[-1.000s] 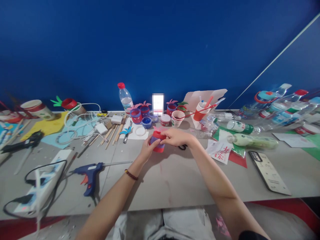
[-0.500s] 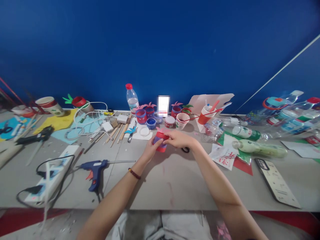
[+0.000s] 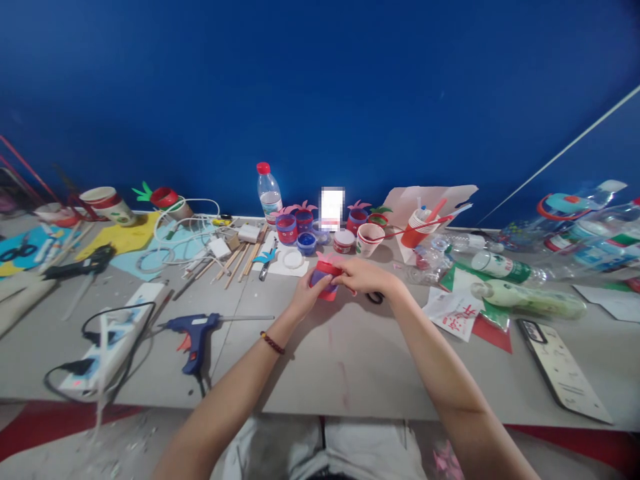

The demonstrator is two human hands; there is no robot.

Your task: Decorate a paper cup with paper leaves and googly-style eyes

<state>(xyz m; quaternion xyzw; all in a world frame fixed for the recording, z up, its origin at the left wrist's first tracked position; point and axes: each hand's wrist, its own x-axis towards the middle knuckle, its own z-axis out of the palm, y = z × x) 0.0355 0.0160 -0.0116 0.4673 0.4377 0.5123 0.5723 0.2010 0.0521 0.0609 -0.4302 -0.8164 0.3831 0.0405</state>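
A small red and purple paper cup (image 3: 327,269) with pink paper leaves at its top is held just above the table in the head view. My left hand (image 3: 305,295) wraps round its left side, thumb across the front. On the right side, my right hand (image 3: 367,277) is closed with its fingertips against the cup. A small reddish edge shows under those fingers; I cannot make out what it is. A black loop (image 3: 374,297) lies under my right wrist, mostly hidden. Behind the cup are a pot of blue paint (image 3: 307,243) and a white lid (image 3: 293,259).
Several similar leafed cups (image 3: 287,229) stand along the blue wall. A blue glue gun (image 3: 197,340) and a power strip (image 3: 117,338) lie at left, with sticks and cables behind. At right are plastic bottles (image 3: 507,267), a red-stained paper cup (image 3: 369,240) and a phone (image 3: 563,370).
The whole view has shifted slightly, so most things appear a little further right. Both hands stay on the cup, and the reddish edge under the right fingers has come into view.
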